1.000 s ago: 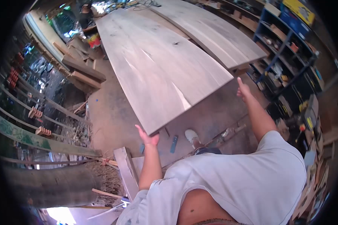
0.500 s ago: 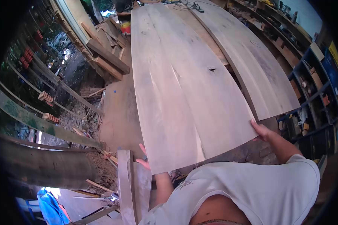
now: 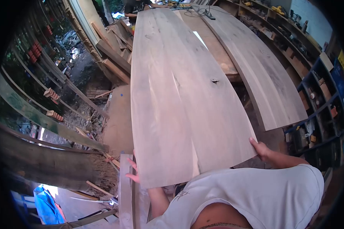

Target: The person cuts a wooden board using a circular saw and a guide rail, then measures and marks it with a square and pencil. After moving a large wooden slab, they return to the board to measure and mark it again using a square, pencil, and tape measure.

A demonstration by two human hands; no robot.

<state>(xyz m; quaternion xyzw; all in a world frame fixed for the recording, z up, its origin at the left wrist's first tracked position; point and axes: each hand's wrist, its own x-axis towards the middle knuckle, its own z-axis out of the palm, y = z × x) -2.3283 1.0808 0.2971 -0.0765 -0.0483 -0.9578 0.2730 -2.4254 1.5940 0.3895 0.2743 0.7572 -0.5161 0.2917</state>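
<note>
A long, wide wooden tabletop slab [image 3: 179, 107] stretches from my body to the far end of the room, with a dark knot hole and pale streaks in its grain. My right hand [image 3: 259, 148] grips its near right corner, thumb on the top face and the other fingers hidden below. At the near left corner, my left hand [image 3: 133, 172] holds the slab's edge from the side and underneath; some of its fingers stick out past the edge, and the palm is partly hidden. A second wooden slab [image 3: 260, 68] lies to the right, separated by a gap.
At the far end stands a person in a dark shirt [image 3: 135, 8]. Cables [image 3: 200, 12] lie on the far worktop. Shelves with tools [image 3: 286, 36] and a blue cubby rack [image 3: 321, 103] line the right side. Upright boards [image 3: 128, 198] stand near my left forearm; timber offcuts [image 3: 112, 57] lean at left.
The large slab's near end has shifted left and closer to my body, both hands moving with it. The gap to the second slab is wider. More of the far person shows.
</note>
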